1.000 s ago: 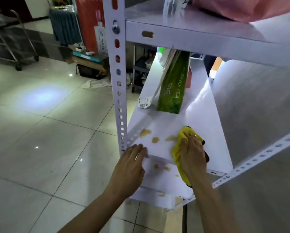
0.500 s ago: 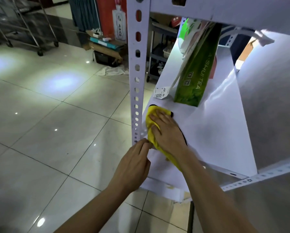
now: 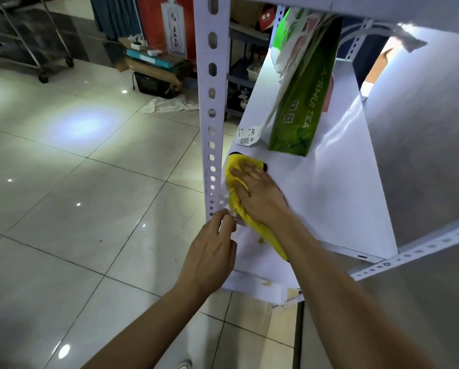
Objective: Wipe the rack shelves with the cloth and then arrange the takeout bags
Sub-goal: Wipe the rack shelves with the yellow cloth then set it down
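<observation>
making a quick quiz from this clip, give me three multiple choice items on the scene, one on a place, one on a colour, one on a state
1. Where is the cloth?
A. on the floor
B. on the shelf by the front post
C. inside the green bag

2. What colour is the cloth?
A. yellow
B. blue
C. red

3. How is the right hand using the cloth?
A. pressing it flat on the shelf
B. dangling it in the air
C. not touching it

Answers:
1. B, it lies on the white shelf beside the post, short of the green bag.
2. A, it is bright yellow.
3. A, the palm lies on it, while the left hand rests at the shelf edge.
</observation>
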